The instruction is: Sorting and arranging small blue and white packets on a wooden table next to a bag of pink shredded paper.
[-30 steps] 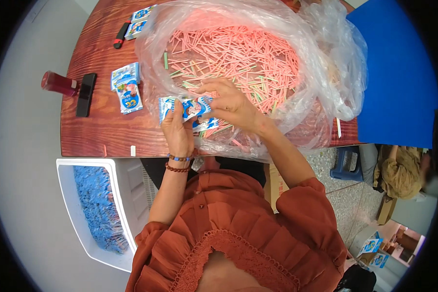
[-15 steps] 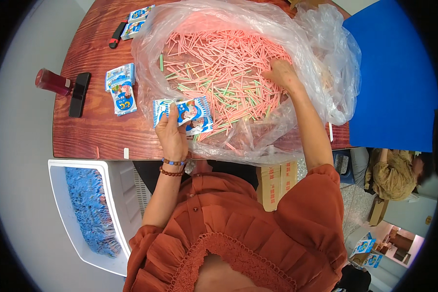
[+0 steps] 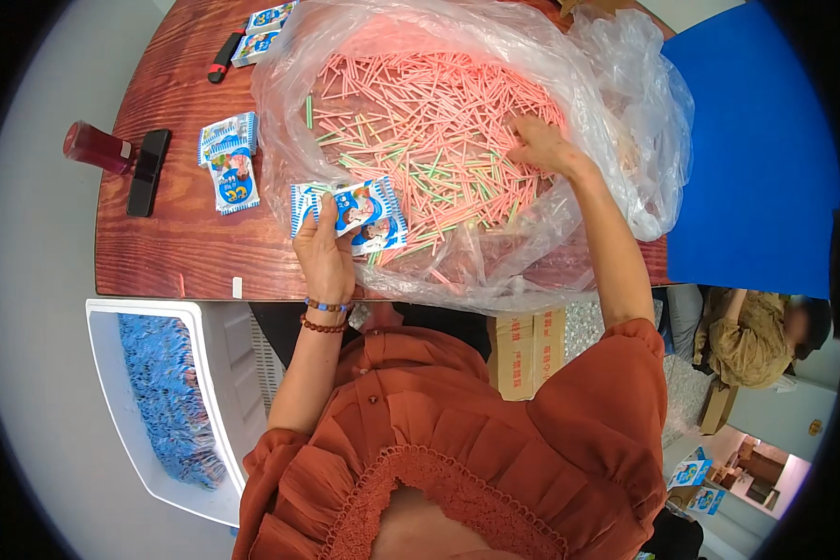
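Observation:
My left hand (image 3: 325,250) holds a fan of small blue and white packets (image 3: 350,210) at the near edge of a big clear plastic bag (image 3: 616,112). The bag lies open on the brown wooden table (image 3: 168,252) and is full of thin pink and green sticks (image 3: 420,140). My right hand (image 3: 541,145) reaches into the right side of the pile, fingers curled down among the sticks; whether it grips any I cannot tell.
Two more blue packets (image 3: 229,168) lie left of the bag, others (image 3: 266,33) at the far edge beside a black and red marker (image 3: 222,58). A red bottle (image 3: 93,147) and black phone (image 3: 147,172) sit far left. A white bin (image 3: 163,401) of blue packets stands below.
My right hand left the packets near my left hand and moved right and farther into the stick pile. My left hand keeps holding the packets in much the same place.

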